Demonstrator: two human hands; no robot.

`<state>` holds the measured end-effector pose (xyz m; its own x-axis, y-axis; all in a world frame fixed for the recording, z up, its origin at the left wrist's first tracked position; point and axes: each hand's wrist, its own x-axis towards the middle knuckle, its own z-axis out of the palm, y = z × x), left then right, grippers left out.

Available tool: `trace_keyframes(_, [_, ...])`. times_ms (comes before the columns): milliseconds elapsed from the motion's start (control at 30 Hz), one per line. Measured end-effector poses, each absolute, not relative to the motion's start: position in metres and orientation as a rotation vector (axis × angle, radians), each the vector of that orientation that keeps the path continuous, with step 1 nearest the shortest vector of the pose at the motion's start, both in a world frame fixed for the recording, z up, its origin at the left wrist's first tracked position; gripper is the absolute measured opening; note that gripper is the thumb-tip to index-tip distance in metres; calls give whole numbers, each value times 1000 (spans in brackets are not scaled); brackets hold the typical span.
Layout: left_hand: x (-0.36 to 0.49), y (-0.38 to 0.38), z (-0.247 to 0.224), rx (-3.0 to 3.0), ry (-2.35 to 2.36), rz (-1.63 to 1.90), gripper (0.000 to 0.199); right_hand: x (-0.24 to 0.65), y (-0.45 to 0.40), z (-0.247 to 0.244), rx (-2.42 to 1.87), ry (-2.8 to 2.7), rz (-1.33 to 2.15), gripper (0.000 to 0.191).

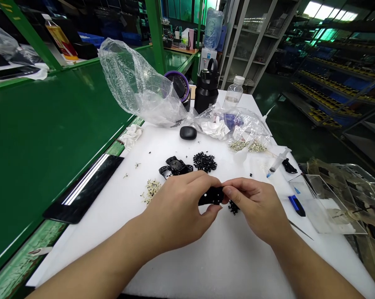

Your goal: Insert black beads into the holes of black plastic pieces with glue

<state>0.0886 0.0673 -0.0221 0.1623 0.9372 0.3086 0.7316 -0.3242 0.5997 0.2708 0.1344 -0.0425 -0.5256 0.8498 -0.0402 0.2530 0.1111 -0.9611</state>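
My left hand (182, 207) grips a small black plastic part with round holes (212, 195) between thumb and fingers. At the part's right end my right hand (257, 205) is closed in a pinch; whether a tiny piece sits between its fingertips is hidden. Beyond my hands lies a heap of tiny black pieces (205, 162), with a smaller pile of black pieces (234, 207) beneath my right fingers. Several similar black parts (176, 166) rest behind my left hand. Left of that hand is a pile of small pale pieces (152, 190).
A black phone-like slab (84, 187) lies along the left edge. Plastic bags (143, 89), a black bottle (206, 91) and a black earbud-like case (188, 133) stand at the back. To the right are a syringe (278, 162), a blue-black tool (297, 206) and a clear box (327, 207).
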Motion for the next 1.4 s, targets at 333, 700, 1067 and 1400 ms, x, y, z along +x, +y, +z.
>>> trace_keyframes(333, [98,65,-31,2227,1711,883,24,269,136,-43,-1115,-1867,1443,23])
trace_keyframes(700, [106,69,-31,1895,1731,1021,18,264,133,-49,-1109,-1732,1487,24])
trace_keyframes(1067, [112,67,-39,1894,1772,1085,22,261,134,-52,-1064,-1711,1425,21])
trace_keyframes(1400, [112,67,-36,1865,1752,1074,21,261,136,-53,-1045,-1713,1479,20])
